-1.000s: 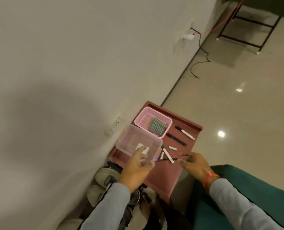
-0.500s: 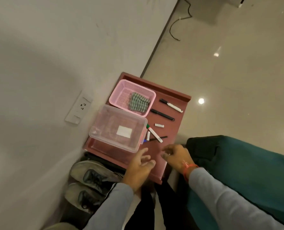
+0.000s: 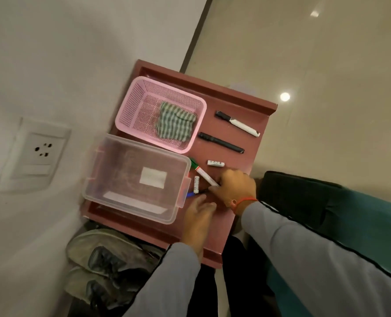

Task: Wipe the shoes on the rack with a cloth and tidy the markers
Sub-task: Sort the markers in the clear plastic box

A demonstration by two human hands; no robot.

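Note:
Several markers lie on the maroon rack top (image 3: pixel 235 106): a black-and-white marker (image 3: pixel 238 124), a black marker (image 3: pixel 220 143), a short white piece (image 3: pixel 215 163), a green-capped marker (image 3: pixel 202 172), another short white piece (image 3: pixel 196 184) and a blue tip (image 3: pixel 190 195) beside the clear box. My right hand (image 3: pixel 235 188) pinches the white end of the green-capped marker. My left hand (image 3: pixel 198 216) rests flat on the rack top, its straight fingers pointing at the blue tip. A green checked cloth (image 3: pixel 175 122) lies in the pink basket (image 3: pixel 130 110). Grey shoes (image 3: pixel 105 250) sit on the shelf below.
A clear lidded plastic box (image 3: pixel 135 177) stands on the rack's left half, against the wall. A wall socket (image 3: pixel 36 154) is to the left. A dark green padded seat (image 3: pixel 327 213) stands close on the right. Glossy tiled floor lies beyond.
The view has tilted down onto the rack. Both hands moved forward over the rack top. My right hand has reached the green-capped marker and my left hand has settled flat near the box.

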